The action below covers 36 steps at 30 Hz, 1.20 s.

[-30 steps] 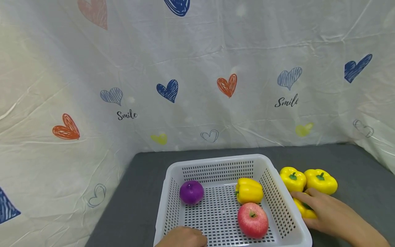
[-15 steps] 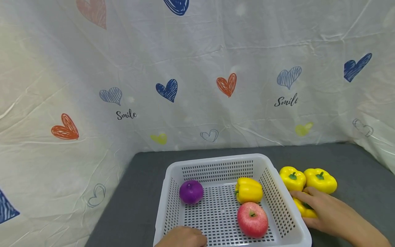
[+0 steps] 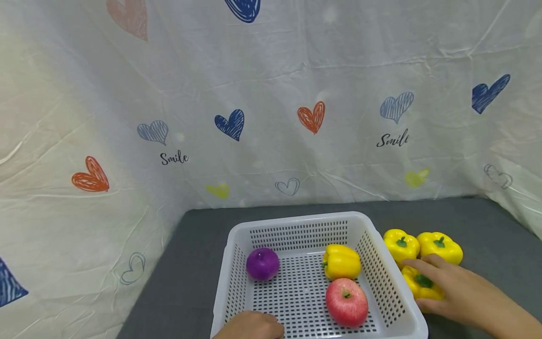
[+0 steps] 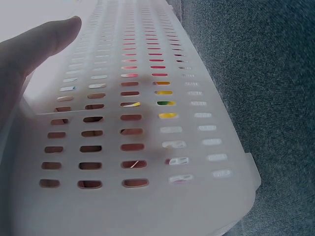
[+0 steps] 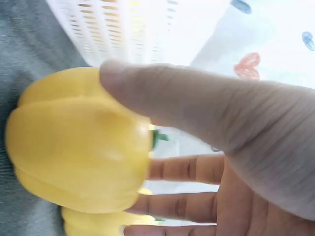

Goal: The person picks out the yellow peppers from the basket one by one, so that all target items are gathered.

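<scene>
My left hand [image 3: 251,326] holds the near wall of a white perforated plastic basket [image 3: 296,219]. In the left wrist view its thumb [image 4: 51,39] is outside the wall, and fingers show dimly through the slots. Beside the basket's right wall, my right hand [image 3: 455,289] has its thumb and fingers around a yellow bell pepper [image 3: 428,291]. The right wrist view shows this bell pepper [image 5: 78,142] close up, its green stem towards the palm. Two more yellow bell peppers, one on the left [image 3: 400,246] and one on the right [image 3: 442,248], stand just behind it.
Inside the basket lie a purple onion-like vegetable [image 3: 262,264], a yellow bell pepper [image 3: 342,262] and a red apple [image 3: 347,302]. A dark grey tabletop [image 3: 178,282] is under everything. A pale curtain [image 3: 271,70] with printed hearts hangs behind and at the sides.
My right hand has shifted slightly right, and the bell pepper in it has edged right, showing more of its top and stem. My left hand and the basket have stayed put.
</scene>
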Available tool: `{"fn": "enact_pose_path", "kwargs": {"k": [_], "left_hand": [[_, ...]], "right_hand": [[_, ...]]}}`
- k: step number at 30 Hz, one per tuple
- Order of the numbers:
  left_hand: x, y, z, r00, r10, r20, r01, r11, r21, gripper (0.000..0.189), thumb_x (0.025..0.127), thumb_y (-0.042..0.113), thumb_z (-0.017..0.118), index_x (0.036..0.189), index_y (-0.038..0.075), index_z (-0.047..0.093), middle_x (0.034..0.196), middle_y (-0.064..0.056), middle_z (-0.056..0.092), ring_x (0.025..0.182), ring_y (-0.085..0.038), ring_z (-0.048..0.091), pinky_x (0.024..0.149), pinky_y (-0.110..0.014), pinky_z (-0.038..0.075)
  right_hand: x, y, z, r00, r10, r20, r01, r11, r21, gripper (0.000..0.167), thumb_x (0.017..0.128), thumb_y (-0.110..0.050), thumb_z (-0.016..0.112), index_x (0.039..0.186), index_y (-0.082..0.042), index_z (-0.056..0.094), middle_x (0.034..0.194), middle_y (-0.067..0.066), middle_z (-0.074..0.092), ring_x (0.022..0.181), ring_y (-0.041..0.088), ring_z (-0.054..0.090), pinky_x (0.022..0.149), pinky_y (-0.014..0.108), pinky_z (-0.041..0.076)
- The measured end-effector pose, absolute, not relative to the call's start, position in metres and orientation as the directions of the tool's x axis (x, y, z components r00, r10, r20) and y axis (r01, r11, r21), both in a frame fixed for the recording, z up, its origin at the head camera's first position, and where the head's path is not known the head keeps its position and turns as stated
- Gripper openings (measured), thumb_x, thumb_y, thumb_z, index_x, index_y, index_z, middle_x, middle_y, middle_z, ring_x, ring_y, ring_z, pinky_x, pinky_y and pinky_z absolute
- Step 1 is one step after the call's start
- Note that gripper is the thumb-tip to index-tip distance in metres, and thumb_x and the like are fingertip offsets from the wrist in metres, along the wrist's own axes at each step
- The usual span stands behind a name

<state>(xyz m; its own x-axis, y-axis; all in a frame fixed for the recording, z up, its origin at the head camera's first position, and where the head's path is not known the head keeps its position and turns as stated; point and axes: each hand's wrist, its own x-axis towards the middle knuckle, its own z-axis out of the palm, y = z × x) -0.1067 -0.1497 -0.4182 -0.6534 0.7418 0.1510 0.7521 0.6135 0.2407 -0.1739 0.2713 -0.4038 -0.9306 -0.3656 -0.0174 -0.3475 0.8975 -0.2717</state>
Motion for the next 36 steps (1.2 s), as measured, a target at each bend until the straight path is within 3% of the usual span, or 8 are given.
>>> {"fn": "enact_pose_path", "kwargs": {"k": [6, 10, 14, 19, 28, 31, 36], "left_hand": [[-0.106, -0.150, -0.418, -0.658, 0.738, 0.150, 0.749, 0.619, 0.236, 0.036, 0.090, 0.042, 0.067, 0.061, 0.026, 0.051, 0.058, 0.021, 0.031, 0.049, 0.011, 0.023, 0.043, -0.009, 0.027], [-0.107, -0.150, -0.418, -0.662, 0.736, 0.141, 0.745, 0.624, 0.235, 0.035, 0.089, 0.042, 0.068, 0.062, 0.025, 0.053, 0.059, 0.022, 0.032, 0.049, 0.011, 0.025, 0.045, -0.008, 0.028], [-0.108, -0.150, -0.418, -0.653, 0.744, 0.143, 0.753, 0.616, 0.233, 0.034, 0.089, 0.041, 0.067, 0.063, 0.025, 0.054, 0.059, 0.022, 0.032, 0.050, 0.012, 0.025, 0.045, -0.008, 0.029], [-0.109, -0.151, -0.418, -0.632, 0.762, 0.141, 0.771, 0.599, 0.216, 0.034, 0.090, 0.040, 0.066, 0.063, 0.024, 0.054, 0.059, 0.021, 0.032, 0.050, 0.012, 0.024, 0.045, -0.008, 0.028], [-0.108, -0.150, -0.417, -0.630, 0.762, 0.150, 0.774, 0.599, 0.205, 0.036, 0.091, 0.040, 0.066, 0.062, 0.024, 0.054, 0.058, 0.021, 0.031, 0.050, 0.011, 0.023, 0.044, -0.008, 0.027], [-0.107, -0.150, -0.417, -0.631, 0.761, 0.154, 0.774, 0.601, 0.199, 0.036, 0.091, 0.041, 0.066, 0.061, 0.025, 0.053, 0.058, 0.022, 0.030, 0.049, 0.011, 0.023, 0.044, -0.008, 0.027], [-0.107, -0.150, -0.417, -0.626, 0.765, 0.153, 0.778, 0.601, 0.181, 0.036, 0.091, 0.042, 0.066, 0.062, 0.025, 0.054, 0.058, 0.021, 0.030, 0.050, 0.011, 0.023, 0.044, -0.008, 0.027]], "right_hand": [[-0.173, 0.273, -0.395, -0.917, -0.398, 0.022, -0.392, 0.891, -0.230, 0.064, 0.068, -0.023, 0.091, 0.125, -0.018, 0.064, 0.115, 0.004, 0.059, 0.083, 0.017, 0.060, 0.067, 0.044, 0.055], [-0.168, 0.268, -0.388, -0.863, -0.463, 0.204, -0.493, 0.859, -0.139, 0.051, 0.066, -0.008, 0.089, 0.110, -0.021, 0.069, 0.109, -0.003, 0.061, 0.081, 0.015, 0.060, 0.064, 0.037, 0.054], [-0.167, 0.260, -0.381, -0.784, -0.493, 0.376, -0.555, 0.829, -0.069, 0.044, 0.063, 0.000, 0.085, 0.098, -0.022, 0.070, 0.103, -0.008, 0.061, 0.086, 0.018, 0.060, 0.067, 0.038, 0.054], [-0.172, 0.248, -0.374, -0.715, -0.517, 0.470, -0.598, 0.801, -0.028, 0.040, 0.064, -0.004, 0.084, 0.095, -0.024, 0.069, 0.102, -0.010, 0.060, 0.087, 0.016, 0.058, 0.069, 0.039, 0.054], [-0.182, 0.224, -0.372, -0.606, -0.574, 0.551, -0.704, 0.709, -0.035, 0.034, 0.073, -0.014, 0.086, 0.103, -0.018, 0.071, 0.114, 0.004, 0.065, 0.097, 0.025, 0.064, 0.075, 0.046, 0.055], [-0.183, 0.213, -0.372, -0.625, -0.584, 0.518, -0.708, 0.704, -0.061, 0.041, 0.069, -0.013, 0.087, 0.107, -0.017, 0.072, 0.115, 0.006, 0.065, 0.100, 0.026, 0.064, 0.076, 0.047, 0.055], [-0.184, 0.197, -0.372, -0.691, -0.597, 0.409, -0.690, 0.712, -0.127, 0.043, 0.076, -0.018, 0.086, 0.116, -0.018, 0.070, 0.119, 0.002, 0.064, 0.107, 0.026, 0.063, 0.084, 0.047, 0.054]]}}
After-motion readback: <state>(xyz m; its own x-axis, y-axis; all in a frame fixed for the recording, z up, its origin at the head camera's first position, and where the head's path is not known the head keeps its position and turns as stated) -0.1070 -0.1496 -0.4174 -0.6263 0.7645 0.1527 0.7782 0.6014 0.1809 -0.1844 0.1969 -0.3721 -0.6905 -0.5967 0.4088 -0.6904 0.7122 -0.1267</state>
